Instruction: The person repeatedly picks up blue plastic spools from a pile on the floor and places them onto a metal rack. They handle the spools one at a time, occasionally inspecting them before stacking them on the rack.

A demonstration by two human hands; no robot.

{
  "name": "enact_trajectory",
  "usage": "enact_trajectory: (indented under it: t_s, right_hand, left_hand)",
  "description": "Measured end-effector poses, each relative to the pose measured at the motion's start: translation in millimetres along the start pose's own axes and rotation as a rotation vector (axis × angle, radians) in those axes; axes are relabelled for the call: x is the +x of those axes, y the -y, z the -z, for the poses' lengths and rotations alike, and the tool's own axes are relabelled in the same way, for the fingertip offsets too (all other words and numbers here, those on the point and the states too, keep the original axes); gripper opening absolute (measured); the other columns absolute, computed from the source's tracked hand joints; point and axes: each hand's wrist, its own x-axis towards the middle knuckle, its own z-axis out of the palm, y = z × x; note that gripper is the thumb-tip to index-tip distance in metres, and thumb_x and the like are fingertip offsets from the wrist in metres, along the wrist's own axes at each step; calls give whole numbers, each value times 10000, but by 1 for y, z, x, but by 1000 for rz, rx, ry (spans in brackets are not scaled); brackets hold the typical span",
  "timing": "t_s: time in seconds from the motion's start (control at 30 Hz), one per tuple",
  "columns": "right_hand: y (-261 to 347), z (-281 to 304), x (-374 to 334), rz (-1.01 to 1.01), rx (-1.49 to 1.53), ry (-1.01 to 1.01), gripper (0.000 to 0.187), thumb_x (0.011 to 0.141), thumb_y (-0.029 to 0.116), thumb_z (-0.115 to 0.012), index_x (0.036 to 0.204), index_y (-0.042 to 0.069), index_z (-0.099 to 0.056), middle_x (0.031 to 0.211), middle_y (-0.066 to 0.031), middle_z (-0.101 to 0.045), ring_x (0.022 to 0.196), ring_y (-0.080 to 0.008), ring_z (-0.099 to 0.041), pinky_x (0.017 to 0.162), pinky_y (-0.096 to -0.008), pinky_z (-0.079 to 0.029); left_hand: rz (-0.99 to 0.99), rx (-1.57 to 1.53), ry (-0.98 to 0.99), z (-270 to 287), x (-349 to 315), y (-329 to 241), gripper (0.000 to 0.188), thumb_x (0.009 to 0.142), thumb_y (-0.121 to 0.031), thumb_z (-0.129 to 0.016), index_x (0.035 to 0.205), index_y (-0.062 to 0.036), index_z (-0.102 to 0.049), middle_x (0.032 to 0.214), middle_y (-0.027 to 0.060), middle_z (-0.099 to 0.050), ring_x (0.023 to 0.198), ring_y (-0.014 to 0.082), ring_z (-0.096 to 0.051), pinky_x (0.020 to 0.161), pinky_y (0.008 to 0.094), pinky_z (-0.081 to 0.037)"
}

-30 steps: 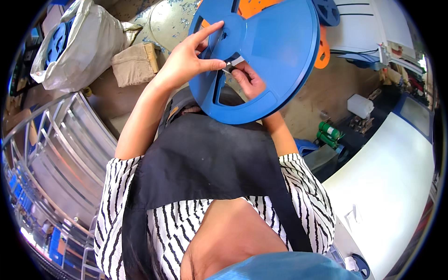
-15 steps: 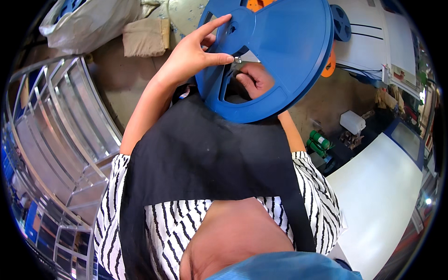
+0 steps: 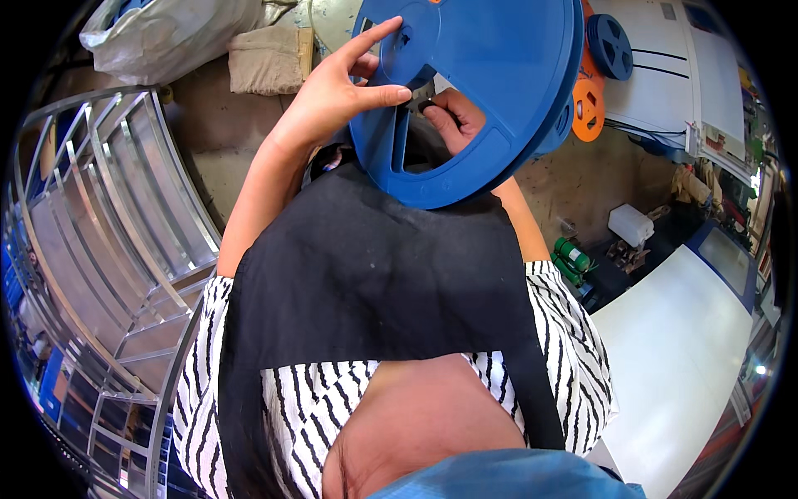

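A large blue plastic reel [image 3: 499, 75] with cut-out openings stands tilted before my black apron. My left hand [image 3: 341, 91] grips its left side, index finger stretched along the flange and thumb at the edge of an opening. Through another opening my right hand [image 3: 455, 121] shows behind the near flange, thumb and fingers pinched together. Something small and dark is at its fingertips, too hidden to name. The rest of my right hand is covered by the reel.
On the right lie an orange reel [image 3: 588, 110] and a smaller blue reel [image 3: 611, 48] by a white surface [image 3: 657, 96]. Metal racks [image 3: 125, 216] stand left. A whitish sack [image 3: 166, 41] and brown folded cloth [image 3: 268, 62] are at upper left; a white panel [image 3: 677, 358] is lower right.
The blue reel has shifted slightly up and left, with my left hand still on it. My right hand has moved a little upward behind the opening, its fingertips nearer my left thumb.
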Motion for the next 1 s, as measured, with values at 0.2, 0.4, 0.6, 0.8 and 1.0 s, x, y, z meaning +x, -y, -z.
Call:
enact_trajectory:
  t_s: [0.2, 0.4, 0.6, 0.8, 1.0]
  right_hand:
    - [-6, 3, -16, 62, -73, 256, 163, 859, 193, -668, 812, 47, -615, 679, -51, -574, 620, -166, -537, 572, -302, -425]
    - [-1, 3, -32, -365, 633, -219, 196, 906, 234, -628, 819, 63, -587, 683, -15, -563, 590, -110, -504, 524, -227, -365]
    - [-21, 27, -5, -384, 764, -576, 186, 993, 220, -480, 879, 86, -544, 667, 5, -520, 566, -57, -424, 516, -195, -320]
    - [-16, 41, 6, -326, 778, -643, 145, 985, 187, -480, 910, 86, -553, 702, -5, -538, 601, -59, -452, 549, -208, -346]
    - [-9, 10, 5, -317, 772, -424, 121, 960, 161, -529, 949, 48, -569, 783, -14, -594, 745, -80, -548, 649, -225, -445]
  left_hand:
    - [15, -13, -26, 1, -1, 3, 827, 688, -143, -814, 1418, -252, -441, 1007, 44, -519, 964, 154, -503, 915, 295, -414]
    - [-34, -368, -15, 8, 2, -16, 852, 696, -154, -799, 1442, -138, -388, 1044, 37, -524, 952, 119, -510, 855, 262, -428]
    - [56, -1191, 248, 2, -22, -31, 605, 837, -387, -610, 1298, -26, -459, 1220, 120, -541, 1116, 257, -559, 1039, 454, -407]
    - [-177, -1367, 277, -12, -25, -22, 609, 804, -438, -660, 1222, -24, -503, 1081, 89, -507, 1058, 230, -523, 1069, 523, -379]
    - [-164, -1422, 225, -25, -35, -25, 565, 827, -412, -638, 1219, -30, -496, 1097, 80, -495, 1101, 243, -520, 1053, 526, -399]
